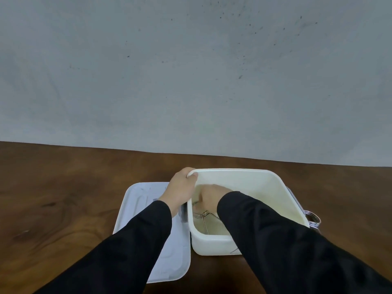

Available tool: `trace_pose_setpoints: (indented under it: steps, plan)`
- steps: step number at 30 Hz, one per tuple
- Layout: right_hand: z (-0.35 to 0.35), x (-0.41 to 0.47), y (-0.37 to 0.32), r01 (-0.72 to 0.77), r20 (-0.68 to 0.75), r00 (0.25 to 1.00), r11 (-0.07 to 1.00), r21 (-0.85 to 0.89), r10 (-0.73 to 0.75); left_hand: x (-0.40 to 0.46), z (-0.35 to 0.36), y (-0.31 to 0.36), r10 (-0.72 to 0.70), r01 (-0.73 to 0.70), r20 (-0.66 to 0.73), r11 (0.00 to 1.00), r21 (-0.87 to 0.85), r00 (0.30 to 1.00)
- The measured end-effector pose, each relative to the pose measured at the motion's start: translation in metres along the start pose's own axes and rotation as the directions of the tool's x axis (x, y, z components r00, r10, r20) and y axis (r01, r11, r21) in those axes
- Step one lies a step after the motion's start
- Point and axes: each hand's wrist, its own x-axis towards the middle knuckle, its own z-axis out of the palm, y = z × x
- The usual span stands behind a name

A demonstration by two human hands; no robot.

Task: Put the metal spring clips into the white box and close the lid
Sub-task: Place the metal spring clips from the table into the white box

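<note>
The white box point(254, 181) stands open on the wooden table, right of centre. My left hand point(182, 187) grips its far left corner rim from outside. My right hand point(212, 193) reaches down inside the box, fingers curled around a metal spring clip point(196, 203) at the bottom. Another wire spring clip point(204, 217) lies on the box floor just below that hand. Flat on the table to the left of the box rests the white lid point(140, 200), partly under my left sleeve. More coiled metal spring clips point(314, 219) sit on the table behind the box's right side.
The brown wooden table point(63, 198) stretches wide to the left and right of the box. A plain grey wall point(191, 71) rises directly behind the table's far edge.
</note>
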Motion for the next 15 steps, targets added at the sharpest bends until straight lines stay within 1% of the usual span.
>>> trace_pose_setpoints:
  steps: [1, 3, 4, 6, 7, 8, 10, 11, 13, 14, 15]
  plan:
    - [-0.011, -0.006, 0.006, 0.026, -0.06, 0.998, 0.998, 0.049, -0.023, 0.001, 0.0, -0.001, 0.007, -0.007, -0.003, 1.0, -0.009, 1.0]
    - [-0.04, -0.021, 0.027, 0.06, -0.184, 0.983, 0.967, 0.247, -0.014, 0.001, -0.001, -0.002, 0.011, -0.011, -0.015, 1.0, -0.026, 1.0]
    - [-0.055, -0.03, 0.042, 0.068, -0.267, 0.963, 0.94, 0.334, 0.026, 0.001, -0.002, -0.002, 0.005, -0.005, -0.022, 0.999, -0.04, 1.0]
    - [-0.083, -0.052, 0.085, 0.068, -0.438, 0.887, 0.898, 0.435, 0.146, 0.002, -0.001, -0.002, -0.01, 0.007, -0.03, 0.997, -0.076, 0.999]
    - [-0.092, -0.061, 0.111, 0.036, -0.479, 0.851, 0.884, 0.466, 0.218, 0.003, -0.001, -0.002, -0.011, 0.008, -0.034, 0.996, -0.086, 0.999]
    - [-0.098, -0.072, 0.138, -0.02, -0.48, 0.829, 0.872, 0.488, 0.287, 0.003, 0.0, -0.002, -0.011, 0.008, -0.035, 0.996, -0.086, 0.999]
    - [-0.096, -0.089, 0.188, -0.191, -0.383, 0.83, 0.852, 0.487, 0.405, 0.002, 0.001, -0.001, -0.02, 0.016, -0.038, 0.995, -0.095, 0.999]
    - [-0.088, -0.095, 0.209, -0.288, -0.308, 0.84, 0.848, 0.444, 0.447, 0.002, 0.001, -0.001, -0.026, 0.022, -0.041, 0.994, -0.103, 0.999]
    - [-0.065, -0.101, 0.24, -0.456, -0.167, 0.845, 0.847, 0.273, 0.508, 0.003, 0.003, -0.001, -0.034, 0.028, -0.052, 0.994, -0.105, 0.998]
    - [-0.051, -0.101, 0.252, -0.516, -0.114, 0.833, 0.835, 0.193, 0.541, 0.003, 0.004, 0.0, -0.033, 0.028, -0.055, 0.995, -0.091, 0.998]
    - [-0.039, -0.099, 0.262, -0.563, -0.07, 0.814, 0.813, 0.151, 0.577, 0.003, 0.005, 0.0, -0.032, 0.028, -0.059, 0.997, -0.077, 0.998]
